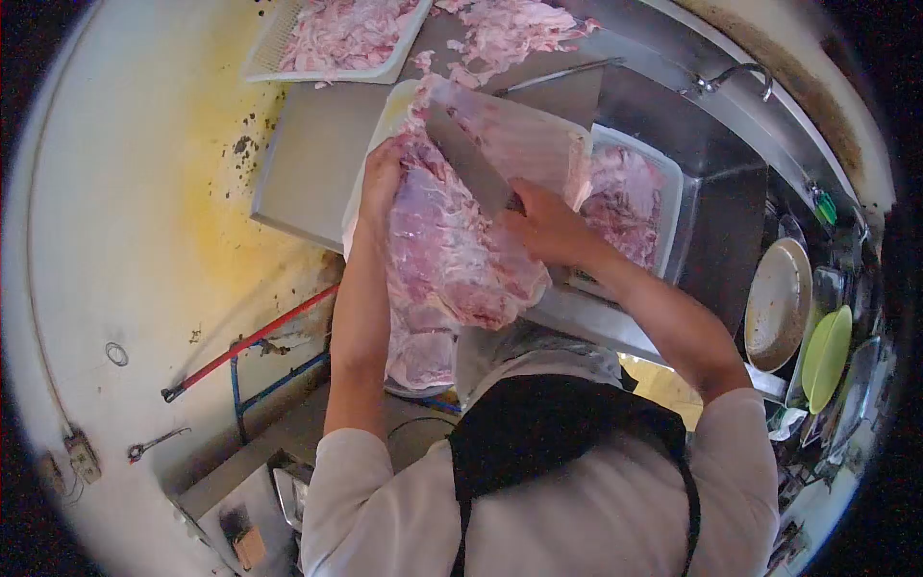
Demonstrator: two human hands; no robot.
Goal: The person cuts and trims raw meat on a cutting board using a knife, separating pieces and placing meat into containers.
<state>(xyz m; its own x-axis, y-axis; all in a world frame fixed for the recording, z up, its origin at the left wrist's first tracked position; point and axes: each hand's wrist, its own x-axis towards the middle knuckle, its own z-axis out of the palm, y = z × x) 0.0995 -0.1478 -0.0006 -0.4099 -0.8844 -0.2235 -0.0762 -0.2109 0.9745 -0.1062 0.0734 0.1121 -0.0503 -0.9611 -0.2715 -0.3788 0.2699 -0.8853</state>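
A large slab of raw meat with rib marks (447, 236) lies on a pale cutting board (396, 108), its near end overhanging the front. My left hand (383, 178) is closed on the slab's left edge. In my right hand (546, 229) is a broad-bladed knife (469, 162); its handle is mostly covered by my fingers. The blade points up and left across the meat, its tip near a pinkish strip at the slab's far end. Whether the edge is cutting in, I cannot tell.
A white basket (404, 53) of meat trimmings and a loose pile of trimmings (510, 37) are at the back. A thin rod-like tool (560, 77) lies behind the board. Rightward are a white tray (673, 207) holding meat, a faucet (735, 77), a pan (777, 306) and a green bowl (827, 361).
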